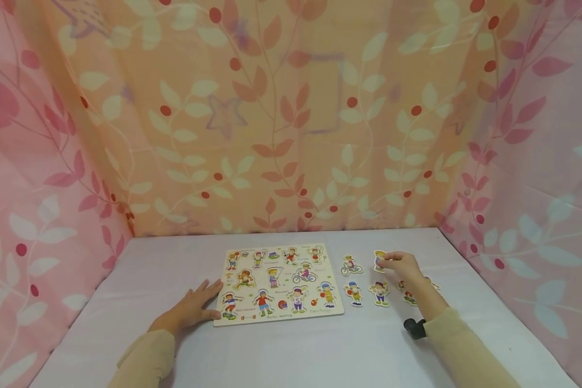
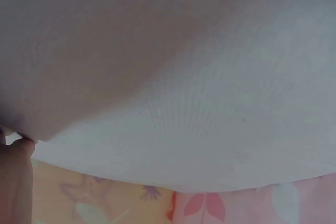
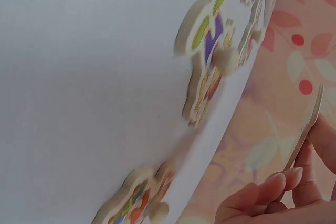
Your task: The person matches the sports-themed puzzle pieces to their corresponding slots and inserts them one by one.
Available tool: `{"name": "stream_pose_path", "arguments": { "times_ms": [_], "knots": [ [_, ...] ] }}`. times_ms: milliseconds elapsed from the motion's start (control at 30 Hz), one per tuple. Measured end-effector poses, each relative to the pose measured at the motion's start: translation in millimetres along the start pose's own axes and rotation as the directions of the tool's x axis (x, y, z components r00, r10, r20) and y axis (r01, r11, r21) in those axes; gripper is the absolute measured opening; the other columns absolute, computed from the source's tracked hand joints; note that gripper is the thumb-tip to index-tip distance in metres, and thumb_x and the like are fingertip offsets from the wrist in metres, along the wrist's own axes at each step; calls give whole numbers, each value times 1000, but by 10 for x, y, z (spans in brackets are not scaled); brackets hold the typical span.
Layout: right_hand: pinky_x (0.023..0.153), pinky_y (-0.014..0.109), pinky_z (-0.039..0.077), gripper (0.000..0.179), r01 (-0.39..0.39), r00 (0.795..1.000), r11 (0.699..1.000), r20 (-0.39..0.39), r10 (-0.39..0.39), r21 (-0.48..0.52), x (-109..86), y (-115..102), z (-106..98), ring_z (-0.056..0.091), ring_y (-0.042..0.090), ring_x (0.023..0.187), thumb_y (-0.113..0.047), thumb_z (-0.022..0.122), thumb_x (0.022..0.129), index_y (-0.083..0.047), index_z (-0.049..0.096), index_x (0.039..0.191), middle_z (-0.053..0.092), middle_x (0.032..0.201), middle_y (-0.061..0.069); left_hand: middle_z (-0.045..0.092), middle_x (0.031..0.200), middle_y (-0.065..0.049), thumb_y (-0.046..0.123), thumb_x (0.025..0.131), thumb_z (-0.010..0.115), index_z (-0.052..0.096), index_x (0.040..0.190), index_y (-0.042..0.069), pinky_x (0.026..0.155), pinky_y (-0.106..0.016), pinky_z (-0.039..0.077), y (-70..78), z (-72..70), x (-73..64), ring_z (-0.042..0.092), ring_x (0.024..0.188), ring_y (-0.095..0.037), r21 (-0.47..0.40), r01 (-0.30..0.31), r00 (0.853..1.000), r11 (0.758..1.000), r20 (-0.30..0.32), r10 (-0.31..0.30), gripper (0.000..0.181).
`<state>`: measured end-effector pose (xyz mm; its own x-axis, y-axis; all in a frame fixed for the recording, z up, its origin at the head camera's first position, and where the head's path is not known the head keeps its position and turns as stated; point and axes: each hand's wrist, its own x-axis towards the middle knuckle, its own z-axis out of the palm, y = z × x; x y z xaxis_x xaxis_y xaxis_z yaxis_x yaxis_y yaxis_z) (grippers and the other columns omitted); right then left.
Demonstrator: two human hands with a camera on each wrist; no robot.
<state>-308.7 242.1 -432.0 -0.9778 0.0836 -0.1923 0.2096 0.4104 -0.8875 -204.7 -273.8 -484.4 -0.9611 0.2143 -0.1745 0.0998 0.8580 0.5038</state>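
A pale wooden puzzle board (image 1: 271, 293) with printed sports figures lies on the table. My left hand (image 1: 194, 307) rests on its left edge with the fingers spread; only part of that hand (image 2: 16, 177) enters the left wrist view. My right hand (image 1: 401, 265) pinches a wooden puzzle piece (image 1: 379, 261) of a figure, right of the board. Seen edge-on in the right wrist view, the pinched puzzle piece (image 3: 304, 137) is up off the table. Nearest to it lies a cyclist piece (image 1: 351, 265).
Several loose pieces lie below my right hand, among them a ball player (image 1: 353, 294) and a purple-trousered figure (image 1: 379, 294). Round knobs (image 3: 226, 61) stick up from such pieces. A black object (image 1: 414, 328) is at my right wrist. Patterned curtains (image 1: 291, 118) enclose the white table (image 1: 291, 355).
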Motion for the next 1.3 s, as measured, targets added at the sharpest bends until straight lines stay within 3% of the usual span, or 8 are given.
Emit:
{"name": "stream_pose_path", "arguments": {
  "times_ms": [300,500,833,1067,1200,1300],
  "knots": [
    [111,58,24,37,-12,999,1000,42,11,14,-31,-69,176,34,39,126,-19,67,92,5,55,117,40,139,25,25,157,-17,49,77,73,32,150,2,111,-66,3,-11,-9,-3,9,143,-47,3,-28,1000,1000,3,28,97],
    [110,58,27,37,-1,999,1000,35,1,1,-33,-176,312,39,40,125,-20,68,91,5,57,117,45,137,26,27,155,-20,46,78,74,34,148,-1,110,-68,4,-7,-34,-37,11,142,-50,1,-59,998,998,-10,59,94],
    [109,62,25,35,-1,998,998,55,-3,70,-81,-320,546,37,40,128,-18,68,91,3,57,116,47,134,22,27,155,-22,46,78,73,34,148,-2,110,-69,5,8,-29,-36,12,141,-51,8,-76,997,997,-8,76,94],
    [105,52,36,33,26,998,999,65,-27,21,-106,-373,706,45,33,114,-19,69,90,3,60,113,51,128,20,26,156,-20,47,79,73,33,149,0,111,-66,3,36,-39,-48,10,142,-49,-3,-55,998,999,-7,54,93],
    [103,50,39,30,9,995,993,93,-20,117,-105,-392,808,46,31,109,-14,69,90,4,59,111,50,124,19,27,156,-20,46,78,74,34,149,0,111,-67,4,54,-47,-61,10,142,-49,-9,-48,999,999,-6,47,94],
    [99,48,42,28,4,996,991,93,-17,134,-91,-396,871,48,29,105,-12,70,89,4,60,110,52,121,18,27,156,-20,47,78,73,34,148,-1,111,-67,4,51,-47,-55,11,142,-49,-4,-51,999,999,-7,51,94]
  ]
}}
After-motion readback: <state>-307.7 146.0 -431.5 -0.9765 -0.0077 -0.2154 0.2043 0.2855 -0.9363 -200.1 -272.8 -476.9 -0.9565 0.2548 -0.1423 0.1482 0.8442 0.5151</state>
